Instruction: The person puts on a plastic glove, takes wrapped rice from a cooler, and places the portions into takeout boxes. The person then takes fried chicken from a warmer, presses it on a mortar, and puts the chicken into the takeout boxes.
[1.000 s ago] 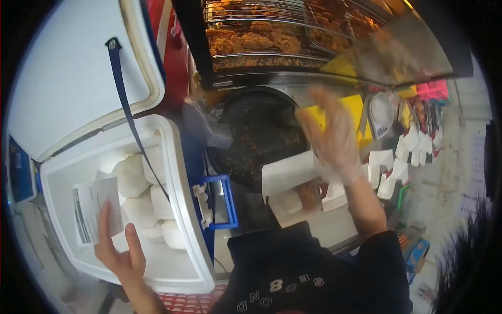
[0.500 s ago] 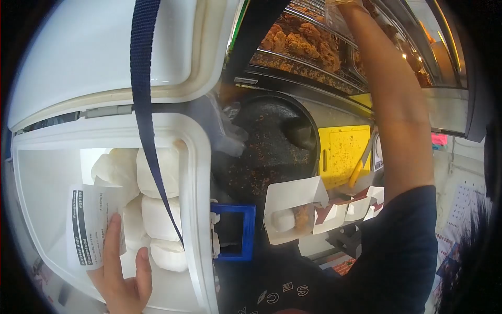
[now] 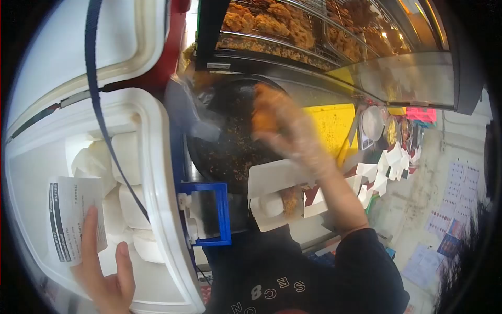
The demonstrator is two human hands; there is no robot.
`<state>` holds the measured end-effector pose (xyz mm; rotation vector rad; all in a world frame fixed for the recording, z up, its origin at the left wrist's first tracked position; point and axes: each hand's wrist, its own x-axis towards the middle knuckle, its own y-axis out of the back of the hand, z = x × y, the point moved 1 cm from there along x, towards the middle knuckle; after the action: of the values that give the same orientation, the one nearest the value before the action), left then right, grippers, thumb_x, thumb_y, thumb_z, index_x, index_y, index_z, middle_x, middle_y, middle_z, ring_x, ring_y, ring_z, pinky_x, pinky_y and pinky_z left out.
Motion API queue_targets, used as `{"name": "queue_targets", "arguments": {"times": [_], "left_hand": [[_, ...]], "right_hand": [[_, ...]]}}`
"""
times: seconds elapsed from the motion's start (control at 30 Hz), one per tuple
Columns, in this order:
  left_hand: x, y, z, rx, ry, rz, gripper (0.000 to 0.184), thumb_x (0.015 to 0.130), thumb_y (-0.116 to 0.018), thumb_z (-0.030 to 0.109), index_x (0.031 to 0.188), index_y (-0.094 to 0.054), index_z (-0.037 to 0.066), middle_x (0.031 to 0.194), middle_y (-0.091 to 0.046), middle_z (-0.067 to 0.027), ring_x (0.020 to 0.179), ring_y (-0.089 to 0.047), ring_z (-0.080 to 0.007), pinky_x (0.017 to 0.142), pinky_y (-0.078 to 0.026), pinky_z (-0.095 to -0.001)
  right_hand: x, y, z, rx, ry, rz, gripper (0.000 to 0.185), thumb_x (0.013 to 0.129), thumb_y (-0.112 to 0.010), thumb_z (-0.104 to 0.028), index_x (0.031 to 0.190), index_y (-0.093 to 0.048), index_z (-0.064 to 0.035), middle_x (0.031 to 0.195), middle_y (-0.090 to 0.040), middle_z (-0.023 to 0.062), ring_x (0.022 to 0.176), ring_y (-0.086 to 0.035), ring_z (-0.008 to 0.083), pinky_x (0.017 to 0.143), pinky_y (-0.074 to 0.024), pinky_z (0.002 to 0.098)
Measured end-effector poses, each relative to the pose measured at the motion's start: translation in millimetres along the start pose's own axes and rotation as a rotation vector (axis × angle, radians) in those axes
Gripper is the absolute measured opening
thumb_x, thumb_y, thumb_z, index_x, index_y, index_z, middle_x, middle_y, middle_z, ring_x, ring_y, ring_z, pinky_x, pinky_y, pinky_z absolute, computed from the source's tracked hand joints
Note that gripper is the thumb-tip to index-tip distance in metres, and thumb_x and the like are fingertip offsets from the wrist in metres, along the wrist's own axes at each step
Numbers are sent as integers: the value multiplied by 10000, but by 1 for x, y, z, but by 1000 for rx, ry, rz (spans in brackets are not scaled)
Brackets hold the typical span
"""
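My left hand (image 3: 107,288) holds a printed order slip (image 3: 78,222) over the white cooler box (image 3: 151,172). White wrapped bundles (image 3: 128,159) lie inside that cooler. In a clear plastic glove, my right hand (image 3: 293,133) is closed around a piece of fried chicken (image 3: 265,107), both blurred by motion. They are above the round black pan (image 3: 230,152), which is strewn with brown crumbs. Below my right hand, an open paper box (image 3: 256,183) contains a rounded white portion (image 3: 271,204) and some crumbly fried food (image 3: 291,201).
The display case (image 3: 272,57) at the top holds fried chicken on racks. Right of the pan are a yellow cutting board (image 3: 332,123) and a knife with a yellow handle (image 3: 343,153). Several open paper boxes (image 3: 395,157) stand further right. A blue frame (image 3: 224,214) sticks out beside the cooler.
My right hand has come down from the display case to above the black pan, with fried chicken in it. The view has shifted right. My left hand still holds the slip.
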<state>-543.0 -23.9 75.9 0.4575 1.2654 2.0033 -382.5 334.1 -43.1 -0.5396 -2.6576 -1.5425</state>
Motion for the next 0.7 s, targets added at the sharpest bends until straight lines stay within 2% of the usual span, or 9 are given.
{"name": "queue_targets", "arguments": {"times": [0.1,0.2,0.23,0.37,0.43,0.53,0.6,0.67,0.7], "left_hand": [[3,3,3,205,-54,-38,517,874,-604,129,1370,-516,16,1306,-593,-230,1170,-614,-363,1029,-452,-514],[3,-2,-5,103,31,-36,504,874,-611,139,1363,-526,48,1270,-614,-214,1183,-583,-408,1034,-410,-469],[3,-2,-7,101,34,-34,504,874,-611,139,1363,-526,48,1270,-614,-214,1183,-583,-408,1034,-410,-469],[4,0,-4,192,-24,46,477,877,-623,133,1339,-545,40,1249,-632,-210,1152,-611,-389,1008,-440,-450],[4,3,-1,161,-8,59,469,876,-627,129,1329,-552,34,1252,-630,-213,1157,-610,-384,1008,-442,-440],[8,3,2,86,6,23,468,913,-609,215,1359,-555,86,1322,-599,-174,1239,-558,-326,1077,-402,-462],[13,2,5,87,-74,42,465,859,-627,51,1314,-551,-14,1250,-622,-241,1158,-602,-415,998,-437,-430],[16,2,5,71,-93,68,457,862,-626,46,1307,-552,-23,1244,-621,-247,1152,-602,-418,989,-438,-431],[17,3,4,48,-113,97,449,864,-626,41,1300,-554,-32,1238,-621,-254,1147,-602,-422,981,-440,-432]], "right_hand": [[-33,-73,27,-47,-75,-174,558,752,-792,-202,1255,-576,-90,1360,-539,160,1187,-569,368,993,-484,422],[-55,-103,59,-220,13,-235,566,769,-767,-228,1283,-571,-95,1391,-510,152,1220,-542,370,1010,-466,444],[-56,-104,63,-389,107,-209,598,764,-767,-267,1301,-560,-103,1408,-491,161,1236,-531,363,1008,-465,444],[-49,-52,53,-588,69,-249,633,758,-766,-290,1324,-545,-114,1383,-491,182,1225,-526,368,993,-467,452],[-49,-45,69,-654,-250,-279,732,744,-792,-309,1393,-491,-154,1338,-503,224,1205,-540,363,1010,-452,472],[-34,-47,84,-565,-446,-420,748,747,-799,-325,1404,-479,-168,1291,-527,227,1137,-578,385,935,-502,446],[-22,-43,93,-534,-452,-433,799,742,-803,-329,1429,-441,-141,1286,-527,232,1113,-592,389,899,-518,433],[-29,-50,92,-503,-462,-441,852,737,-808,-332,1454,-403,-114,1281,-528,236,1088,-606,392,864,-534,421],[-45,-63,93,-543,-506,-275,882,755,-792,-338,1468,-350,-63,1229,-558,245,1033,-625,398,852,-532,440]]}}
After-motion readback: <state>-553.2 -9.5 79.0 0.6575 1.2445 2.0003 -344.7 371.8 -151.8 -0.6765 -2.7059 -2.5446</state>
